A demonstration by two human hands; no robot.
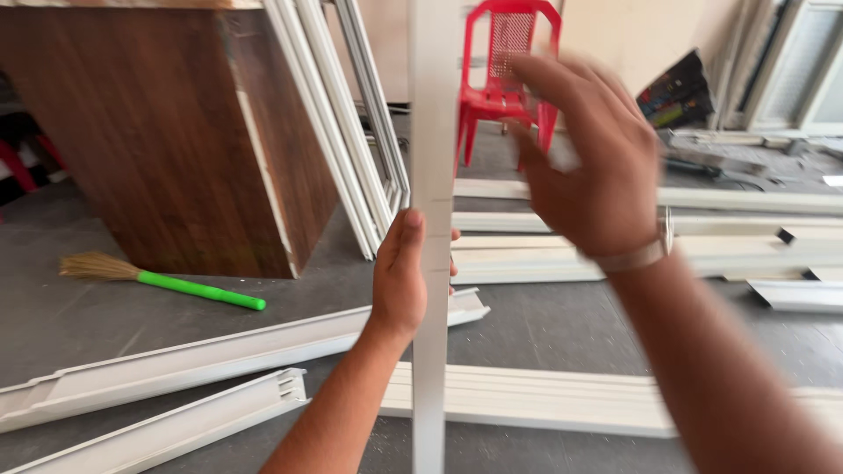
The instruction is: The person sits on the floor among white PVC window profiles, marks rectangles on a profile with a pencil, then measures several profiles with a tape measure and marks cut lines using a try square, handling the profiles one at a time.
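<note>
1 long white strip (432, 132), upright in left hand (399, 281).

Upper right of the frame: a dark, flat package (677, 90) leaning tilted beside the white frames, with coloured patches. Possibly a printed carton; too blurred to tell.

We grip the upright white strip (432, 175) with our left hand (399, 276) | right hand (593, 167) raised, blurred, fingers spread — beside it | green-handled broom (158, 279) lies on the floor (544, 329) — left.
</note>
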